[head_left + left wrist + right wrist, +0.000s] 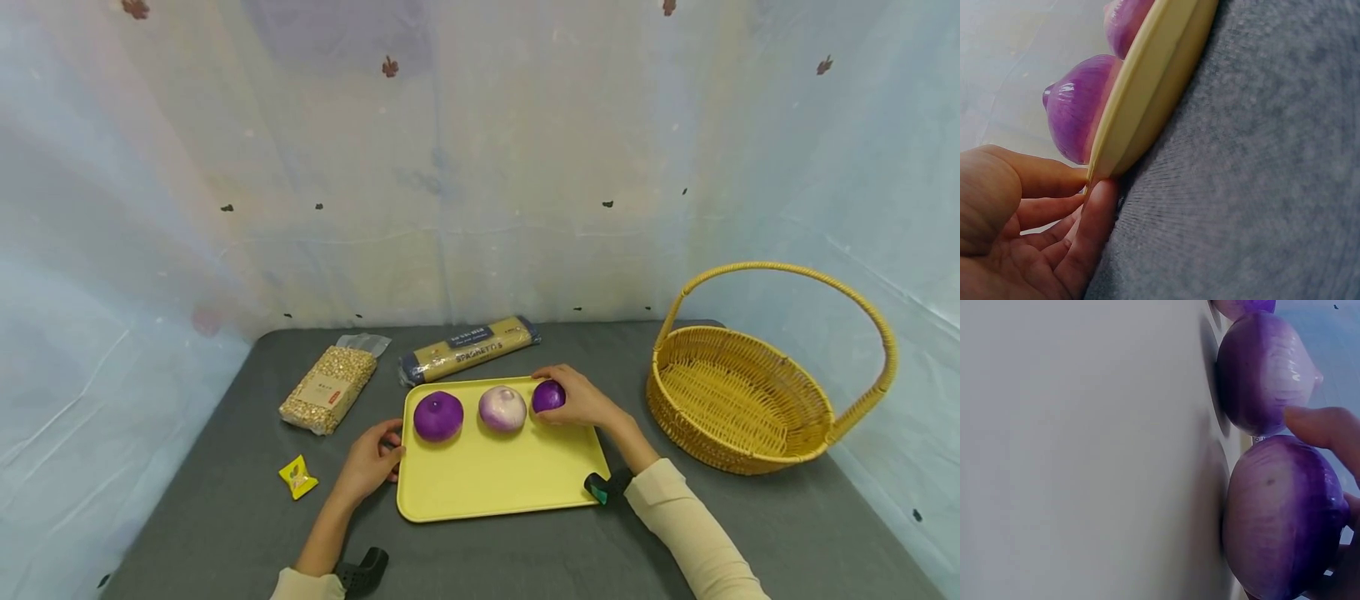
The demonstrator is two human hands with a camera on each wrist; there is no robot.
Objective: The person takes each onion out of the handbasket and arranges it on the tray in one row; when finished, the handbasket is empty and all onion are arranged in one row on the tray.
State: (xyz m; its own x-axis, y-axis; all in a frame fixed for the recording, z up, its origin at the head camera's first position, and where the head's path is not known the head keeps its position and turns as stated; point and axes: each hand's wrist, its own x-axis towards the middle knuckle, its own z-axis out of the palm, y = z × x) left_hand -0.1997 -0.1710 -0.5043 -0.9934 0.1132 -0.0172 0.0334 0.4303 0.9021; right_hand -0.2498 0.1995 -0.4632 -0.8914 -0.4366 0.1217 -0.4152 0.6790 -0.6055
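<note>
Three purple onions stand in a row along the far side of a yellow tray [495, 492]. The leftmost onion [438, 417] is deep purple, and the middle onion [502, 409] is pale on top. My right hand [581, 400] holds the rightmost onion [548, 396] with fingers and thumb around it. In the right wrist view this onion [1282, 519] sits at the tray surface, close to the middle onion [1266, 375]. At the tray's left edge, my left hand [369, 461] pinches the rim, thumb and fingers on either side of it in the left wrist view.
A bag of grains [330, 389] lies left of the tray, with a small yellow packet [298, 477] nearer. Behind the tray lies a spaghetti pack [472, 348]. To the right stands a wicker basket [738, 400] with a tall arched handle. A grey cloth covers the table [225, 517].
</note>
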